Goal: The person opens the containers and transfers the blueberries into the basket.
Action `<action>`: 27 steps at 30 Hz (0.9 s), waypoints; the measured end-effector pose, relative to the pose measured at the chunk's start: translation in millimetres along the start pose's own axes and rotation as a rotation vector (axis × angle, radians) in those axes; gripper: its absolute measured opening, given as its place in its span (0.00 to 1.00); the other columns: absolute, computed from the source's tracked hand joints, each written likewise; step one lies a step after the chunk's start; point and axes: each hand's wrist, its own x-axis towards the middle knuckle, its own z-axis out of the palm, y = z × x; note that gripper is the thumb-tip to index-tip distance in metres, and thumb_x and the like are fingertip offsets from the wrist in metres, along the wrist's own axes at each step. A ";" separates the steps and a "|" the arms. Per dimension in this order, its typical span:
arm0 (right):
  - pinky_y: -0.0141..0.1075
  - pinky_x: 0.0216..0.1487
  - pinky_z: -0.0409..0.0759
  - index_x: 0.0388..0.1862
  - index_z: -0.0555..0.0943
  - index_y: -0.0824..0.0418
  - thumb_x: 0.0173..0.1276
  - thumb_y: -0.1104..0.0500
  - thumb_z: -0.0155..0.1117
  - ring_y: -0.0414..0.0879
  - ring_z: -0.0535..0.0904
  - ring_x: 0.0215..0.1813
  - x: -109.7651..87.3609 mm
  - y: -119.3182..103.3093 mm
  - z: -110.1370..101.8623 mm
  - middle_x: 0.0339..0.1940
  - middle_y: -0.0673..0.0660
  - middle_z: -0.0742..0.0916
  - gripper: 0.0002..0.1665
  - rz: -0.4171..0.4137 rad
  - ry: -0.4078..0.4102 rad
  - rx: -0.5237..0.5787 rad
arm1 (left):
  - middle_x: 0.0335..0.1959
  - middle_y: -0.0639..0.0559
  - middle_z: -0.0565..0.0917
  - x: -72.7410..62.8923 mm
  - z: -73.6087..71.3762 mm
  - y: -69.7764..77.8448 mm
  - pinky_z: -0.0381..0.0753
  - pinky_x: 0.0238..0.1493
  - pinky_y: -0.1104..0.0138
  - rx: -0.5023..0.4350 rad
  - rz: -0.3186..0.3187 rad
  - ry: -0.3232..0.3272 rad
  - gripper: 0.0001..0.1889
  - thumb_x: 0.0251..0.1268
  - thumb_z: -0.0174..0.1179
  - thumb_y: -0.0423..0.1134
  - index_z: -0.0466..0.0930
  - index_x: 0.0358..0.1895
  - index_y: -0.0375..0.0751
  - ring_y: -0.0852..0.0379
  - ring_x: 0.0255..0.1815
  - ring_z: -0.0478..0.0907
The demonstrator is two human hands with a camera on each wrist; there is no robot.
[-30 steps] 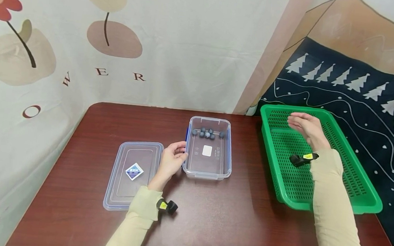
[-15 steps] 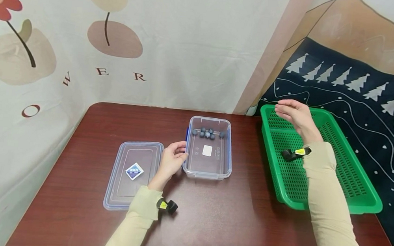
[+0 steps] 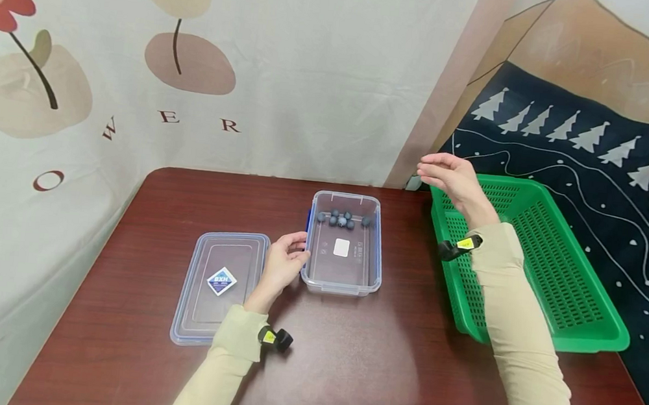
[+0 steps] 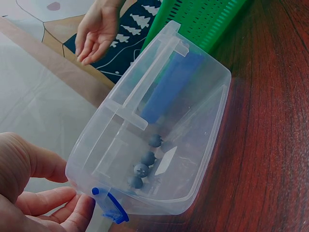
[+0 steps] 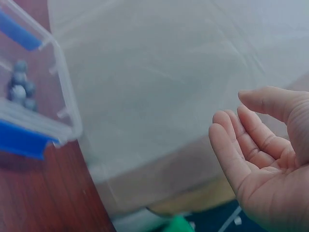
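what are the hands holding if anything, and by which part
The left hand holds the clear rectangular plastic box by its left side, near a blue plastic latch; the right hand holds nothing.

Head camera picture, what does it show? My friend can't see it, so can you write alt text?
A person's left hand touches the left side of a clear box with round dark blue berries inside, on a brown table. The right hand is up near a green basket's far left corner. A clear lid lies left of the box.
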 end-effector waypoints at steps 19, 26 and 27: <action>0.38 0.49 0.81 0.47 0.74 0.77 0.62 0.70 0.61 0.42 0.82 0.34 13.7 34.4 81.1 0.31 0.52 0.84 0.15 0.010 -0.105 -0.148 | 0.45 0.29 0.78 0.3 0.3 -1.6 0.81 0.48 0.59 -0.011 -0.012 0.001 0.19 0.53 0.56 0.19 0.74 0.51 0.20 0.38 0.44 0.78; 0.50 0.58 0.73 0.47 0.76 0.75 0.62 0.69 0.63 0.44 0.83 0.38 17.5 52.9 100.8 0.31 0.52 0.84 0.16 0.011 -0.114 -0.199 | 0.45 0.29 0.78 0.8 0.2 -1.9 0.81 0.49 0.58 -0.007 -0.020 0.001 0.19 0.53 0.56 0.19 0.74 0.51 0.20 0.38 0.44 0.78; 0.50 0.58 0.74 0.47 0.76 0.76 0.62 0.69 0.63 0.46 0.83 0.39 18.2 55.5 103.3 0.31 0.52 0.84 0.16 0.010 -0.114 -0.203 | 0.45 0.29 0.78 0.8 0.0 -1.7 0.81 0.49 0.58 -0.009 -0.021 0.001 0.19 0.53 0.56 0.19 0.74 0.51 0.20 0.38 0.44 0.78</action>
